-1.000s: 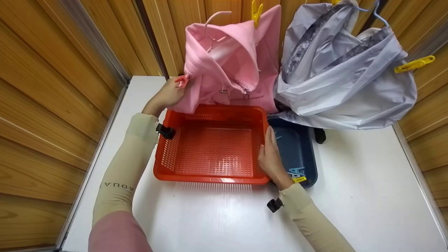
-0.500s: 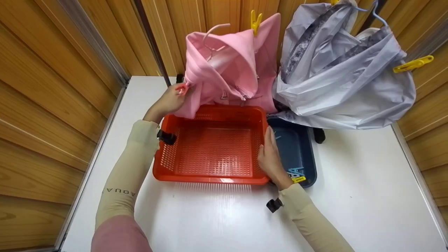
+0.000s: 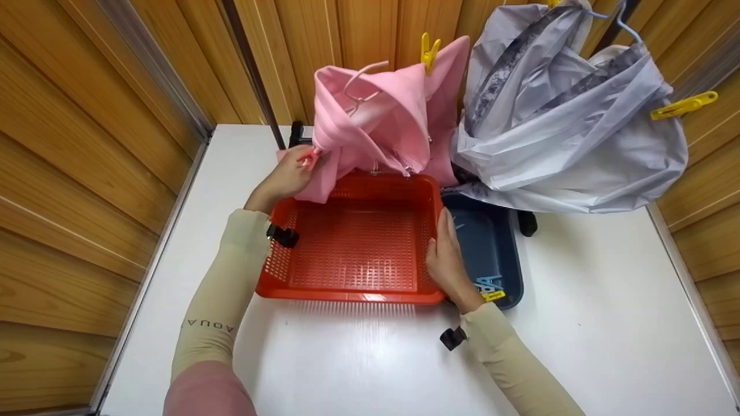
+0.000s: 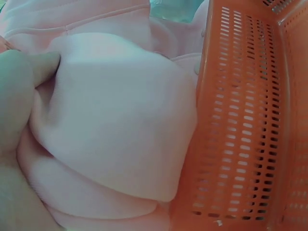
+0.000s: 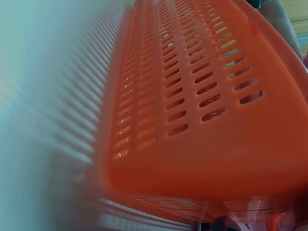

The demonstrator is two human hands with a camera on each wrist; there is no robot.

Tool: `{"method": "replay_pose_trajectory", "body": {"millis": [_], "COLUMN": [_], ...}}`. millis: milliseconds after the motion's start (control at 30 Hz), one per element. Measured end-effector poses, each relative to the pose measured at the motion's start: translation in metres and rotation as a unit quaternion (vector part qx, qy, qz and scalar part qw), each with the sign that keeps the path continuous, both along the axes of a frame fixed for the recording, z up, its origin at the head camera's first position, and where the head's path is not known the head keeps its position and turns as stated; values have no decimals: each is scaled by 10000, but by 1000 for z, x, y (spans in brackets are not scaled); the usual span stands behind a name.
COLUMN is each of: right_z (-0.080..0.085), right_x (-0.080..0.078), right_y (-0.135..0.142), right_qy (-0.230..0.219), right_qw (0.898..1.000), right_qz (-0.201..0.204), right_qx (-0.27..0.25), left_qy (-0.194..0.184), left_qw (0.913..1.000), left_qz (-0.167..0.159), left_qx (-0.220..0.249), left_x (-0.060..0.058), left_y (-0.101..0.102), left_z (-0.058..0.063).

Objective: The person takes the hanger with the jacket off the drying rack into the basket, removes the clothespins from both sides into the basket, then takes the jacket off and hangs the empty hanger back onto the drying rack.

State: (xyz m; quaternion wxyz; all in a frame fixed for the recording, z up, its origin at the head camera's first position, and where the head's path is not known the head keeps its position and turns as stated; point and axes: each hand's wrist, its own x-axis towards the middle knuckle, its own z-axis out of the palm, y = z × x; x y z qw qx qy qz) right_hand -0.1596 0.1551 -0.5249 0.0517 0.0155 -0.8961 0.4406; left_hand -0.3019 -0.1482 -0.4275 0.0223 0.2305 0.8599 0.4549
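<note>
In the head view my left hand [image 3: 291, 173] pinches the left side of a pink jacket [image 3: 347, 136], beside a red clothespin [image 3: 310, 158]. The jacket hangs bunched on a pink hanger [image 3: 359, 86], with a yellow clothespin [image 3: 429, 53] on its upper right. In the left wrist view a thumb presses into the jacket's cloth [image 4: 115, 110]. The jacket's lower left edge hangs over the back of a red perforated basket [image 3: 355, 245]. My right hand [image 3: 450, 260] grips the basket's right rim, thumb on the inner side. No fingers show in the right wrist view, only the basket wall [image 5: 192, 159].
A white-grey garment [image 3: 572, 133] hangs at the right with a yellow clothespin [image 3: 685, 106]. Below it a dark blue tray [image 3: 485, 248] holds blue and yellow clothespins. A dark pole [image 3: 254, 75] stands behind at the left. Wood-panelled walls [image 3: 69, 173] surround the white table [image 3: 347, 358].
My left hand has moved down and slightly right. The pink jacket, its hanger and clothespins have come lower with it. The right hand and basket have hardly moved.
</note>
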Motion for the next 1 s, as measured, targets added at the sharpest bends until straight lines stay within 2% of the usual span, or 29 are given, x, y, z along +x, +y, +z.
{"method": "replay_pose_trajectory", "body": {"millis": [200,300,433,567,800,1000], "right_z": [0,-1,-1,0,-1,0], "right_x": [0,0,0,0,0,1], "right_y": [1,1,1,2,2,1], "right_qy": [-36,-13,-20,-58,36,-35], "right_qw": [10000,10000,10000,10000,10000,10000], "right_qz": [-13,-39,-21,-17,-46,2], "right_qx": [-23,9,16,-7,30,-49], "left_qy": [199,86,-181,-324,-149,-260], "left_qw": [9995,9993,9993,9989,9986,9979], "left_qz": [-96,-163,-91,-50,-142,-281], "left_qx": [224,340,312,321,494,528], "left_x": [2,3,3,7,29,30], "left_y": [3,4,5,8,16,17], "left_z": [-10,-14,-17,-15,2,-5]}}
